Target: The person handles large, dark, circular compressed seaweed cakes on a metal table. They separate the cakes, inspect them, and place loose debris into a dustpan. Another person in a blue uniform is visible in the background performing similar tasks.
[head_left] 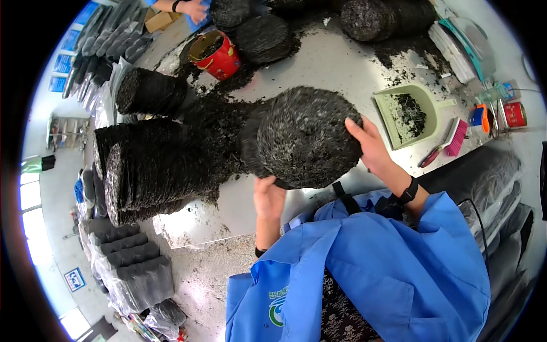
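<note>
Far left, upper: dark bundles (pixel 108 34) in a pile. Lower down, more dark goods in clear plastic, bagged stacks (pixel 131 262), near the floor (pixel 208 279).

Left end of tabletop (pixel 319 62): layered dark cylinders (pixel 165 165) on their sides, close together, ragged round ends facing left. Another cylinder (pixel 151 91) lies just beyond them. Loose dark crumbs (pixel 219 122) spread from these toward the middle.

Next, a red bucket (pixel 225 61), crumbs about its base. Beyond it, at the top edge, a co-worker's hand (pixel 194 10) and blue sleeve. Right of the bucket, a flat round dark pile (pixel 265 39).

Middle: the wearer's left hand (pixel 269 198) at the lower left edge of a round dark stack (pixel 310 137), fingers closed on that edge, partly out of sight beneath it. Stack is held near the front edge of the tabletop, broad rough face up toward the camera, left rim blurred. Right hand (pixel 370 145) at its right rim, pinching: thumb on the face, other fingers hidden behind.

Farther right: long dark roll (pixel 370 20) at the back; pale green dustpan (pixel 388 117) with crumbs inside; pink-bristled brush (pixel 456 138) beside it; orange-and-blue object (pixel 481 118), kind unclear; red can (pixel 515 114) at the far right.
</note>
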